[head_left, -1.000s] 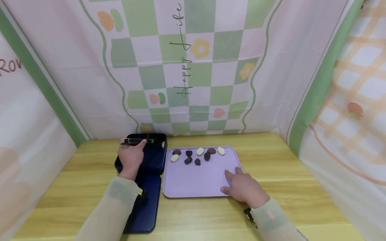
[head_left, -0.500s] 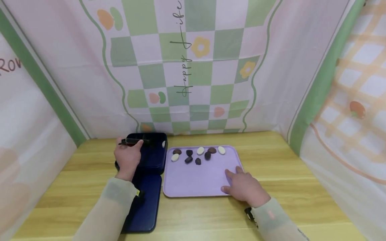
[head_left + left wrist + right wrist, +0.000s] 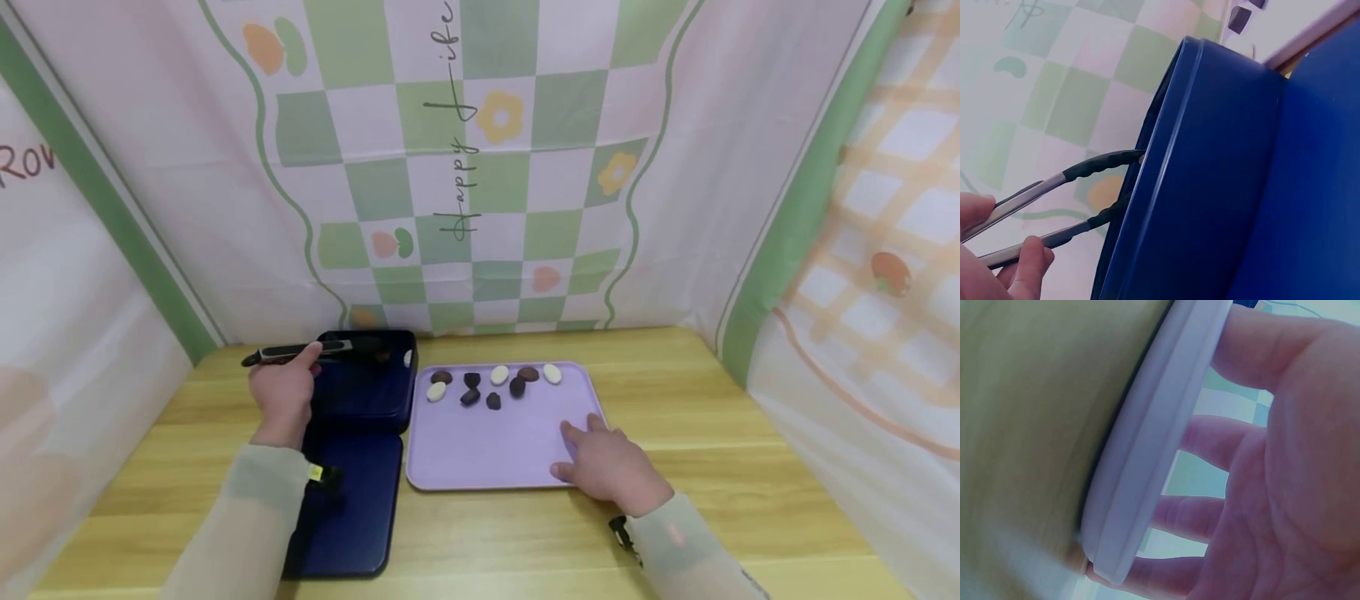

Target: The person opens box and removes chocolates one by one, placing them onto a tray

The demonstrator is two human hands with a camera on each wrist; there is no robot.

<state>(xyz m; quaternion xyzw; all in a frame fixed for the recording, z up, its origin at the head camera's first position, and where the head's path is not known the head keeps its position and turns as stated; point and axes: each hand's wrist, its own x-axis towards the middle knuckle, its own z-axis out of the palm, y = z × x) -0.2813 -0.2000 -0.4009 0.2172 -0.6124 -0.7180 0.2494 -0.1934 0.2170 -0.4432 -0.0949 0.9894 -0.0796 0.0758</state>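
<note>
My left hand (image 3: pixel 281 392) grips a pair of tongs (image 3: pixel 303 351) with metal arms and dark tips, at the left of a dark blue box (image 3: pixel 363 404). In the left wrist view the tongs' arms stand apart, and their tips (image 3: pixel 1104 164) pass behind the box's rim, where the ends are hidden. A small brownish patch shows near the tips inside the box, too dim to identify. My right hand (image 3: pixel 611 467) rests with spread fingers on the front right corner of a lilac tray (image 3: pixel 487 454). White oval pieces (image 3: pixel 499 375) and dark lumps (image 3: pixel 470 397) lie along the tray's back half.
A flat dark blue lid (image 3: pixel 356 508) lies on the wooden table (image 3: pixel 465 542) in front of the box, under my left forearm. One white piece (image 3: pixel 408 358) shows at the box's right inner side. A printed curtain (image 3: pixel 495 208) hangs behind the table.
My left hand has shifted left with the tongs, so more of their length shows over the box's left edge. The right hand, the tray and its pieces stay put.
</note>
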